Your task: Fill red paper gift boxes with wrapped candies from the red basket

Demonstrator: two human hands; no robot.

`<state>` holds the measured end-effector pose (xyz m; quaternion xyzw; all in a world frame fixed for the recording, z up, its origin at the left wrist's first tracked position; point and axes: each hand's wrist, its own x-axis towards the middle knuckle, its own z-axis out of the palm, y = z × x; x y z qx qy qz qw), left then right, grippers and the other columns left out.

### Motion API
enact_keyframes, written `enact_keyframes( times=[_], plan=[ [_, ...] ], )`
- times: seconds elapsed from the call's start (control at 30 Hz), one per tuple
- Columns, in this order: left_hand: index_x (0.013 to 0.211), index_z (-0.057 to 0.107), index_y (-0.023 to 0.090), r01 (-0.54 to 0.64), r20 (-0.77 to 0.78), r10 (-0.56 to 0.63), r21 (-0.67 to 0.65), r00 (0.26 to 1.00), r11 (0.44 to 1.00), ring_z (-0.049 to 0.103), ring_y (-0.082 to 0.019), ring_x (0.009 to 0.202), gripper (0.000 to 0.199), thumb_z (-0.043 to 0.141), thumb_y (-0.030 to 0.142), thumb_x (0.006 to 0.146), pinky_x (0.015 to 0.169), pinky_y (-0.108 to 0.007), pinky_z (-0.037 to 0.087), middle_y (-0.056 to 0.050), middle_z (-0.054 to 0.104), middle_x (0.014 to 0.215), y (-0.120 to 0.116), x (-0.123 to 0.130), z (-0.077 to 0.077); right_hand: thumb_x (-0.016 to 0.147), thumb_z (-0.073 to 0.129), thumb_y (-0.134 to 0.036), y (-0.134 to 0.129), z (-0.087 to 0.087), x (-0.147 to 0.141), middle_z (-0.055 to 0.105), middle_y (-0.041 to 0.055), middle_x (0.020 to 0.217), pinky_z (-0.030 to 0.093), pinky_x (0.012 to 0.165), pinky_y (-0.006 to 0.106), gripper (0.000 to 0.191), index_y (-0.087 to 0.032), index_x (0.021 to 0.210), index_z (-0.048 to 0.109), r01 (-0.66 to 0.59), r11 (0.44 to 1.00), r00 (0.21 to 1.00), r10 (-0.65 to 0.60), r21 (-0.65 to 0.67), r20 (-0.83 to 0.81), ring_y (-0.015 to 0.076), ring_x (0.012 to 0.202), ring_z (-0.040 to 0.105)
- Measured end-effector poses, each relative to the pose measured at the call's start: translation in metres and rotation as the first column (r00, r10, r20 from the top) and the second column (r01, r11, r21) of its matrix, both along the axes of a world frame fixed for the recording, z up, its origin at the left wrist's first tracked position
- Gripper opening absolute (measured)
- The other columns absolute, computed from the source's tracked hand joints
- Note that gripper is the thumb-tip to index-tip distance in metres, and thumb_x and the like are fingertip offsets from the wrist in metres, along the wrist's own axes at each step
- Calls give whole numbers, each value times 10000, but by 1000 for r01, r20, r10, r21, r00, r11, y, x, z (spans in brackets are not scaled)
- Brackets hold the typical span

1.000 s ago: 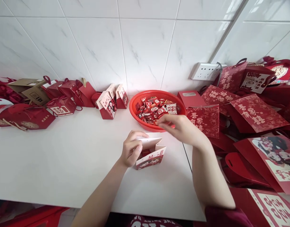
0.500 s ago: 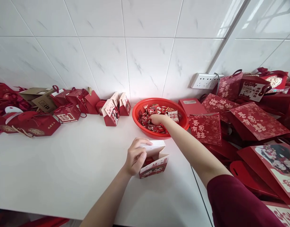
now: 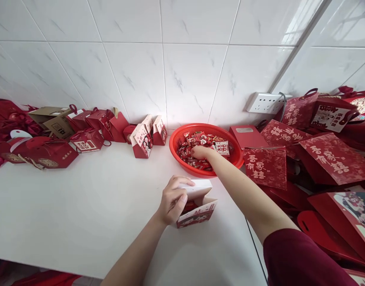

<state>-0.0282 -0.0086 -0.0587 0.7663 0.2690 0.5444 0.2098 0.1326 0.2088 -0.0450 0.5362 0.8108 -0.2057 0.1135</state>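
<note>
My left hand (image 3: 174, 200) grips the left side of a small red and white gift box (image 3: 197, 216), its thumb at the opening and fingers over the back flap. The box stands on the white table with its top open, and something red lies inside. Beyond it sits a red plastic basket (image 3: 182, 166) filled with small red wrapped candies (image 3: 187, 153). My right hand (image 3: 201, 152) reaches down into the candies with its fingers curled. The fingertips are hidden, so what they pinch cannot be made out. A white card-like packet (image 3: 222, 148) with red print lies right of that hand.
Closed small gift boxes (image 3: 143, 141) stand against the tiled wall, left of the basket. Farther left is a row of red boxes (image 3: 86, 140) and a brown box (image 3: 56, 121). Red boxes (image 3: 266, 167) pile up on the right, below a white power strip (image 3: 265, 103).
The view has shifted slightly, so most things sit a little differently in the picture. My right hand stays in the basket among the candies, and my left hand still holds the box.
</note>
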Motion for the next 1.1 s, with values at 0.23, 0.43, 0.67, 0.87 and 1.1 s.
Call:
enact_keyframes(
  times=[0.23,0.43,0.67,0.87,1.1],
  plan=[
    [972,626,193,-37,229,53,-73,972,997,541,-322,1170,396,503,562,896,950,-479,450,-157,593,1229,0,-6,-1,823,721,-404,-2,-9,4,713,117,1038,505,750,302,314,-131,973,685,-91,993,995,87,-82,-52,232,891,671],
    [1428,425,122,-46,829,457,-468,322,882,549,-173,594,766,376,679,905,650,-291,429,1,546,606,25,-66,9,814,685,-375,-3,-17,6,717,81,908,454,620,269,236,-154,894,669,-108,985,991,97,-133,-90,194,753,660],
    [1514,320,138,19,850,516,-520,103,854,513,-157,544,757,367,623,935,581,-255,419,18,507,583,34,-93,8,674,756,-246,-6,-18,4,713,72,933,442,637,262,230,-166,865,655,-132,977,989,119,-165,-90,217,822,650],
    [1537,289,118,99,828,522,-548,203,830,511,-146,549,764,372,599,949,588,-246,430,21,502,580,31,-74,6,614,754,-174,-7,-20,6,720,34,901,464,640,248,322,-197,927,683,-145,963,986,122,-228,-114,189,767,654],
    [1549,274,319,43,736,464,-553,493,832,563,-92,616,789,597,543,865,485,-194,389,-147,599,1312,25,-65,9,667,759,-222,-9,-15,12,726,40,839,495,644,266,249,-188,910,717,-113,974,984,82,-197,-159,188,713,663]
  ],
)
